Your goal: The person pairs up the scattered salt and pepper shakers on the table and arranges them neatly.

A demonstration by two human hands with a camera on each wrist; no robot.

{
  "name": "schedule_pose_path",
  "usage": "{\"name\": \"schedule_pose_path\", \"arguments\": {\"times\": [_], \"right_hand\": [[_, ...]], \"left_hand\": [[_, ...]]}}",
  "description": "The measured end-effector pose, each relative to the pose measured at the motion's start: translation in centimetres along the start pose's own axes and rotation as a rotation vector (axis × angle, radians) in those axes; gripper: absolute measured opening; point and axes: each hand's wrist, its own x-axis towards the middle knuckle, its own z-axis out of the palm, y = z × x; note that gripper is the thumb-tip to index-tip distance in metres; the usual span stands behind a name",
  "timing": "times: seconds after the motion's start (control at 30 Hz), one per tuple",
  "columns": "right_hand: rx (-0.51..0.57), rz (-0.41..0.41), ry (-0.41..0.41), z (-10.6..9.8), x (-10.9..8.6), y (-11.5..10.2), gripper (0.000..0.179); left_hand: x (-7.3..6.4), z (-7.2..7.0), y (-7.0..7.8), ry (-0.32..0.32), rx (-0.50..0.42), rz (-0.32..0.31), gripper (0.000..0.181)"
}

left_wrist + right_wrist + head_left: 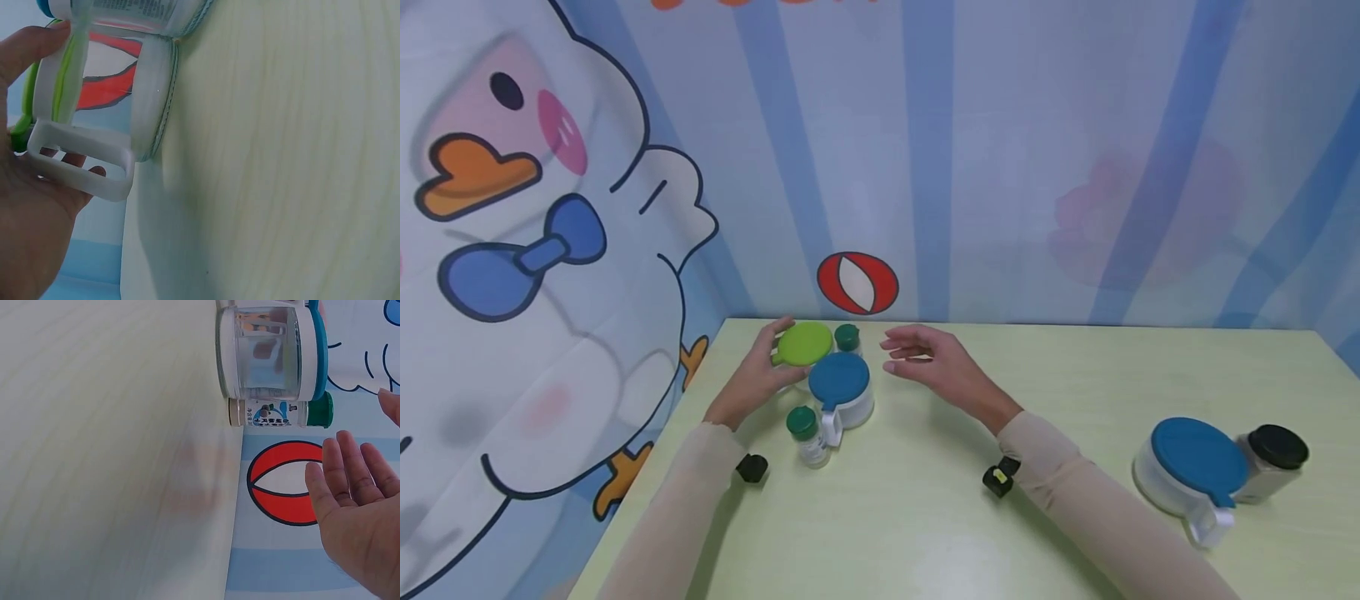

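Note:
My left hand (747, 385) grips a clear jar with a lime-green lid (805, 343) at the far left of the table. In the left wrist view the thumb lies along one side of this jar, and fingertips show behind its white handle (81, 164). Right beside it stands a blue-lidded jar (839, 379), its handle towards me. A small green-capped bottle (807, 435) is in front, and another green-capped bottle (847, 337) is behind. My right hand (936, 360) hovers just right of this group, fingers loosely bent and holding nothing.
Towards the right side of the table stand another blue-lidded jar (1198, 458) with a white handle and a black-lidded shaker (1273, 458), close together. A printed cloth backdrop (1000, 167) rises behind the table's back edge and along the left.

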Motion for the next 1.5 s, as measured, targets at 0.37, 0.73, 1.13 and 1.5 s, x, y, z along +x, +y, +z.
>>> {"name": "schedule_pose_path", "arguments": {"times": [0.37, 0.73, 1.13, 1.5], "right_hand": [[-0.003, 0.016, -0.008, 0.6, 1.7, -0.1, 0.049], [-0.045, 0.021, -0.036, 1.3, 3.2, -0.2, 0.052], [-0.049, 0.016, -0.040, 2.1, 4.9, 0.0, 0.052], [-0.002, 0.047, -0.060, 2.5, 6.4, -0.4, 0.044]], "left_hand": [[0.4, 0.0, 0.0, -0.004, 0.032, -0.092, 0.101], [0.1, 0.1, -0.1, 0.007, 0.042, -0.077, 0.101], [-0.3, -0.2, -0.1, -0.003, 0.057, -0.061, 0.096], [-0.1, -0.4, -0.3, -0.019, 0.025, -0.105, 0.099]]}}
